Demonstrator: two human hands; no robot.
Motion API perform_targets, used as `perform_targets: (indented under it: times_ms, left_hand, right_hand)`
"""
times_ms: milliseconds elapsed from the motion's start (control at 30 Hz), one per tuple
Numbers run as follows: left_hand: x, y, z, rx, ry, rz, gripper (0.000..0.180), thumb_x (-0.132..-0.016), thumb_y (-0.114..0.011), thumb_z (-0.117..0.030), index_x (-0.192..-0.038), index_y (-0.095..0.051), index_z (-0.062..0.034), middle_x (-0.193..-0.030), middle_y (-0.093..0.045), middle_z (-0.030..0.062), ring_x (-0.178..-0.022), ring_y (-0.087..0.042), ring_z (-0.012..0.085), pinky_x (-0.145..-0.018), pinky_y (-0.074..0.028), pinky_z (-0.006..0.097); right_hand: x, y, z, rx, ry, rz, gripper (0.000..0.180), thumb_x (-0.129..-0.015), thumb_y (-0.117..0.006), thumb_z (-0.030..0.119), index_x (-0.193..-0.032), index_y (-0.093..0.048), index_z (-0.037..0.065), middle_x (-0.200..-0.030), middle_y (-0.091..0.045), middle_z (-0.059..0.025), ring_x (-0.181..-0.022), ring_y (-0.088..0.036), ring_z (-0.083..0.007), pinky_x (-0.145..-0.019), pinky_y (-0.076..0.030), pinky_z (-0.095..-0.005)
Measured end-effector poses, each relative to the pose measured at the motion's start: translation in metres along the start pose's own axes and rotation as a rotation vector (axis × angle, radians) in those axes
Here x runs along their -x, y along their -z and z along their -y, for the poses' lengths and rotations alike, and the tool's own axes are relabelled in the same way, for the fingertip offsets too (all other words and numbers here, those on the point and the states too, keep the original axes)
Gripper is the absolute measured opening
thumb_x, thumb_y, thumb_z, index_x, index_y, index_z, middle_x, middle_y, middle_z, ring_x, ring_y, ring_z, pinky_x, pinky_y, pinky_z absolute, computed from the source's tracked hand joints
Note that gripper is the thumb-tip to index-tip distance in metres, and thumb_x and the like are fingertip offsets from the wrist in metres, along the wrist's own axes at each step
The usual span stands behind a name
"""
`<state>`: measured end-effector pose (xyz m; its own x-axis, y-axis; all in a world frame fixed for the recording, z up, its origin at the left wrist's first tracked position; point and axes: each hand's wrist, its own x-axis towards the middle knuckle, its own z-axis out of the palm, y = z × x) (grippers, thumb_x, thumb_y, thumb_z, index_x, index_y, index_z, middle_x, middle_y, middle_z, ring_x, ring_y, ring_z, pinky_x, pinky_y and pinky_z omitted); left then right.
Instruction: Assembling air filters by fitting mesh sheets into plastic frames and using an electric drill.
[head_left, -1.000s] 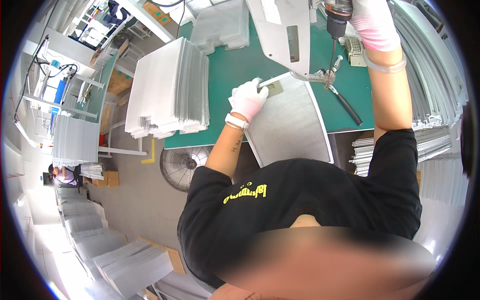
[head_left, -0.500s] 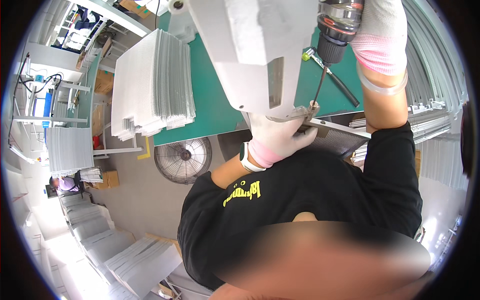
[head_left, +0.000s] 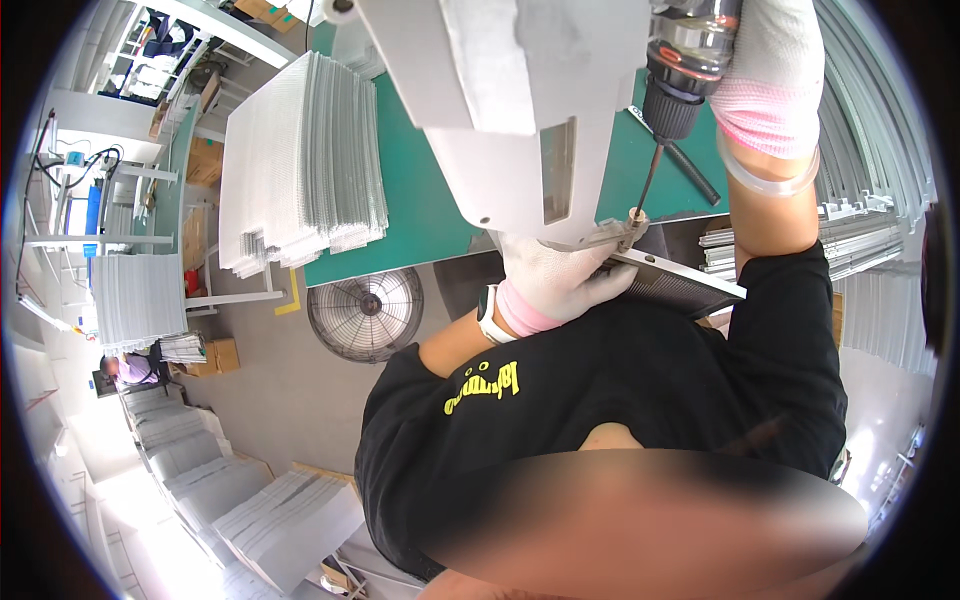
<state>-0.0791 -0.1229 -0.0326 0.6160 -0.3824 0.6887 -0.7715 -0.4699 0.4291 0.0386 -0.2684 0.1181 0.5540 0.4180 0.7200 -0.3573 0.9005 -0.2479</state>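
My right hand [head_left: 778, 65], in a white glove with a pink cuff, is closed around a power drill [head_left: 684, 75]. The drill's long thin bit [head_left: 651, 178] points down and meets a small metal fitting [head_left: 633, 232] at the corner of a mesh panel [head_left: 675, 287] with a pale frame. My left hand [head_left: 563, 278], gloved the same way, grips the panel by that corner with the thumb on top; its other fingers are mostly hidden. A large grey-white plastic part [head_left: 520, 170] with a slot covers much of the view above my left hand.
A tall stack of white mesh sheets [head_left: 305, 160] stands on the green table [head_left: 420, 215]. The dark handle of a hammer [head_left: 692, 172] lies beyond the drill bit. On the floor is a round fan [head_left: 368, 312]. Metal frame strips [head_left: 855, 245] are piled at right.
The drill and my right hand have shifted slightly right and down. The panel's right end has swung into fuller view, and the drill now hides the hammer's head.
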Motion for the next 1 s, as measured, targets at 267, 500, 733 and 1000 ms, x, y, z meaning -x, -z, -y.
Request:
perform_targets:
  times_ms: [267,500,733,1000]
  left_hand:
    - [0.004,-0.005,-0.002,0.019,0.048,0.019,0.038,-0.062,-0.082,-0.018,-0.099,-0.076,-0.0087,-0.075,-0.063,-0.0003,-0.064,-0.061,0.0169,-0.058,-0.045,0.031]
    - [0.010,-0.012,-0.002,0.117,0.054,0.139,0.041,-0.067,-0.083,-0.021,-0.105,-0.074,-0.0087,-0.078,-0.057,0.0008,-0.071,-0.055,0.0203,-0.064,-0.042,0.034]
    - [0.035,-0.029,0.015,0.221,0.117,0.208,0.041,-0.076,-0.080,-0.018,-0.112,-0.067,-0.0012,-0.081,-0.058,0.0077,-0.075,-0.059,0.0229,-0.064,-0.047,0.035]
    - [0.031,-0.024,0.015,0.132,0.040,0.350,0.040,-0.080,-0.076,-0.025,-0.113,-0.066,-0.0042,-0.082,-0.059,0.0081,-0.070,-0.058,0.0219,-0.060,-0.045,0.036]
  right_hand:
    - [0.007,0.017,0.013,0.054,0.014,0.055,0.041,-0.098,-0.062,0.033,-0.120,-0.053,0.000,-0.078,-0.059,-0.0014,-0.058,-0.054,-0.0083,-0.053,-0.043,-0.0192]
    - [0.062,0.027,-0.002,0.414,0.103,-0.351,0.038,-0.097,-0.061,0.029,-0.122,-0.058,0.001,-0.100,-0.065,-0.0060,-0.082,-0.061,-0.0166,-0.074,-0.050,-0.0291]
    - [0.056,-0.012,-0.023,0.803,0.153,-0.697,0.053,-0.089,-0.070,0.032,-0.127,-0.049,0.002,-0.082,-0.060,-0.0059,-0.061,-0.057,-0.0132,-0.056,-0.046,-0.0273]
    - [0.125,0.027,0.000,0.645,0.163,-0.628,0.045,-0.092,-0.067,0.030,-0.126,-0.057,0.002,-0.106,-0.065,-0.0100,-0.089,-0.063,-0.0213,-0.080,-0.050,-0.0345]
